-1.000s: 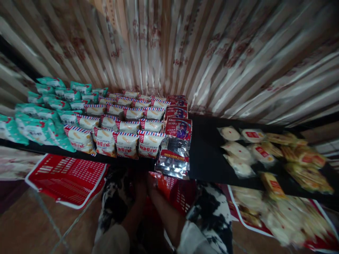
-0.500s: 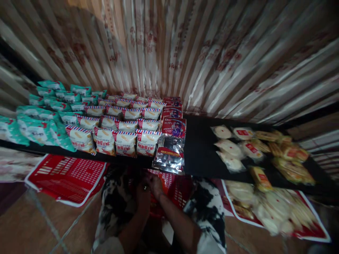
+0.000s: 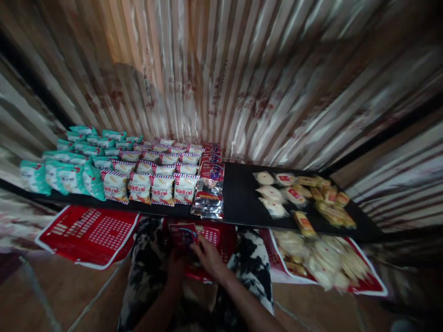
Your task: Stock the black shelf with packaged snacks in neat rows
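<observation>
A dark red and purple snack packet (image 3: 183, 234) is held up over the red basket (image 3: 226, 242) between my knees. My left hand (image 3: 177, 259), deep in shadow, grips its lower left part. The fingers of my right hand (image 3: 207, 256) close on the packet's right edge. Matching red-purple packets (image 3: 212, 172) stand in a column on the black shelf, with silvery packets (image 3: 208, 203) at its front. To their left are rows of white snack bags (image 3: 140, 188) with striped tops.
Teal bags (image 3: 71, 177) fill the shelf's left end. Round white wrapped cakes (image 3: 272, 193) and yellow packets (image 3: 334, 214) lie on the black shelf (image 3: 238, 198) to the right. Below are a red basket (image 3: 104, 237) at left and another with packaged food (image 3: 325, 263) at right.
My hands have risen slightly from the basket, and the red-purple packet now shows between them. The hands have moved apart a little. The whole view has shifted to the right.
</observation>
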A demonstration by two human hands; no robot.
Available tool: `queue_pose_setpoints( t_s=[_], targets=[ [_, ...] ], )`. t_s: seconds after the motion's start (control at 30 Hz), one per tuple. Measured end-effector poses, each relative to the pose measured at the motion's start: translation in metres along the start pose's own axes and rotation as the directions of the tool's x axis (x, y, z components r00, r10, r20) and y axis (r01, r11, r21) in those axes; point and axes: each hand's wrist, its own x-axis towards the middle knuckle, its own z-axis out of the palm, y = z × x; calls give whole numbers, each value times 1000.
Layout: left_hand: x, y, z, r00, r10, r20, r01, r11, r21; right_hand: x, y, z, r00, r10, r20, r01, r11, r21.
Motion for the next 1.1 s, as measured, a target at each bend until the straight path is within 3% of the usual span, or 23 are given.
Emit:
queue_pose_setpoints(
  t_s=[0.17, 0.3, 0.37, 0.5, 0.63, 0.9, 1.03, 1.1],
  targets=[
    [-25, 7, -6, 994, -24, 108, 39, 988, -147, -13, -29, -28, 992, -108, -59, 110, 994, 27],
    [-42, 30, -2, 969, 52, 240, -38, 997, -60, -19, -41, -49, 986, -40, -165, 60, 991, 119],
    [-49, 49, 4, 964, 106, 243, -104, 994, -20, -21, -45, -57, 982, 5, -187, 36, 977, 211],
    [-57, 87, 22, 923, 201, 328, -184, 979, -83, -25, -43, -69, 973, 46, -227, 60, 896, 440],
    [-54, 107, 40, 886, 220, 408, -189, 975, -115, -27, -35, -79, 950, 130, -284, 47, 840, 541],
    [-45, 118, 74, 833, 359, 422, -304, 933, -193, -1, -45, -112, 893, 257, -370, 35, 780, 625],
    [-39, 132, 83, 833, 447, 327, -473, 881, 2, 29, -49, -130, 852, 272, -446, 60, 797, 601],
    [-34, 141, 86, 800, 522, 296, -579, 802, 150, 47, -48, -138, 834, 256, -489, 78, 822, 564]
  ],
)
